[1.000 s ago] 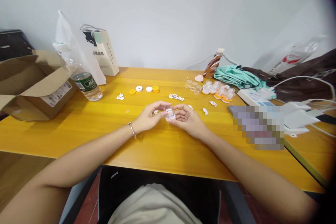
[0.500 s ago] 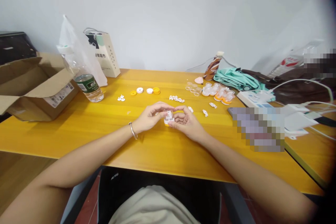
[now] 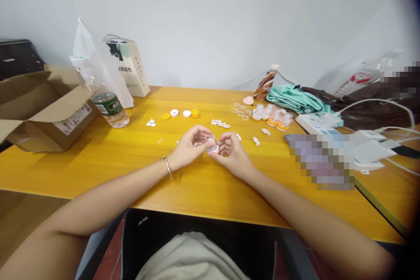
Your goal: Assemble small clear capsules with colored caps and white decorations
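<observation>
Between my hands is a small clear plastic case (image 3: 213,143) with a white base and a reddish-speckled white piece inside. My left hand (image 3: 193,146) is closed on its left side, the thumb across its front. My right hand (image 3: 234,155) has its thumb at the lower right of the base and its fingers curled beside it. Just beyond lie white cut-out pieces (image 3: 220,124). Farther back are a white disc (image 3: 174,113) and a yellow ring (image 3: 195,113). Single speckled pieces (image 3: 265,131) lie to the right, partly hidden near my fingers.
Clear domed cases (image 3: 262,111) and clear rings (image 3: 246,115) sit back right, by a brown bottle (image 3: 266,82) and a green folded cloth (image 3: 295,97). A phone (image 3: 321,162) and power strip (image 3: 324,124) are at right. A water bottle (image 3: 110,107) and open carton (image 3: 55,127) stand left.
The case has tilted in my hands, and its orange-yellow bottom edge no longer shows. My right fingertips have drawn back from its top, and my left fingers have shifted around it.
</observation>
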`<state>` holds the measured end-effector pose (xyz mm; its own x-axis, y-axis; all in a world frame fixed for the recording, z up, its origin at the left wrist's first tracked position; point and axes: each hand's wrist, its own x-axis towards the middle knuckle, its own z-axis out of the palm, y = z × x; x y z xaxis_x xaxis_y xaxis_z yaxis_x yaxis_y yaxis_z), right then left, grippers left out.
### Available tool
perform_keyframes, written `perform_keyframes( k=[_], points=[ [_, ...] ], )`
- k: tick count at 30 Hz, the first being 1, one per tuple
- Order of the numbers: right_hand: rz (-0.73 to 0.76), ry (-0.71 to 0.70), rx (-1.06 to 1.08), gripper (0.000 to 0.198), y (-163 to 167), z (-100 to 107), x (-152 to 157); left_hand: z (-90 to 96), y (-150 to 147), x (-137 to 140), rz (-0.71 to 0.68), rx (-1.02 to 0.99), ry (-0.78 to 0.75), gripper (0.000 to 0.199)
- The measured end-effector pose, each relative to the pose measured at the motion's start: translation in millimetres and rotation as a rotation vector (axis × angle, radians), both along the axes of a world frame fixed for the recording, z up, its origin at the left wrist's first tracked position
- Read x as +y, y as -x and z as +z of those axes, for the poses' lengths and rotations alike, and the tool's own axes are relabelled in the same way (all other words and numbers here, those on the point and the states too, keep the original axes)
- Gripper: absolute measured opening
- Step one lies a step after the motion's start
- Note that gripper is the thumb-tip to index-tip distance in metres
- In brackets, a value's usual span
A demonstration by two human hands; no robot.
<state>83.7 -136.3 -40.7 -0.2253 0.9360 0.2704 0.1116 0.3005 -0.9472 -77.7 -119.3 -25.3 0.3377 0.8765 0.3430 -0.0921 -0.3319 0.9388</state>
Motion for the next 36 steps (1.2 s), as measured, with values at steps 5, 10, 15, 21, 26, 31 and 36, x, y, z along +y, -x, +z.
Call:
perform_keyframes(
  k=[5, 10, 15, 21, 26, 31, 36],
  points=[
    [0.172, 0.151, 0.181, 0.04, -0.4, 7.5, -4.8, 2.4, 8.4, 3.6, -0.183, -0.048, 0.038, 0.024],
    [0.255, 0.22, 0.224, 0.04, -1.7, 14.6, -6.8, 4.3, 11.8, 2.2, -0.293, -0.079, 0.119, 0.027],
    [0.264, 0.249, 0.247, 0.044, -2.6, 12.2, -5.2, 3.9, 8.5, 0.3, -0.184, -0.113, 0.106, 0.024],
    [0.283, 0.219, 0.24, 0.04, -1.9, 14.6, -6.6, 6.0, 10.6, 0.0, -0.256, -0.119, 0.164, 0.022],
    [0.261, 0.247, 0.243, 0.045, -0.2, 13.3, -6.2, 3.5, 7.7, -1.1, -0.155, -0.124, 0.131, 0.029],
    [0.268, 0.243, 0.229, 0.043, -1.7, 11.5, -4.5, 5.1, 8.5, -0.6, -0.249, -0.136, 0.142, 0.025],
    [0.276, 0.232, 0.254, 0.043, -2.5, 13.2, -4.9, 11.2, 10.1, -3.7, -0.19, -0.065, 0.063, 0.029]
  ],
)
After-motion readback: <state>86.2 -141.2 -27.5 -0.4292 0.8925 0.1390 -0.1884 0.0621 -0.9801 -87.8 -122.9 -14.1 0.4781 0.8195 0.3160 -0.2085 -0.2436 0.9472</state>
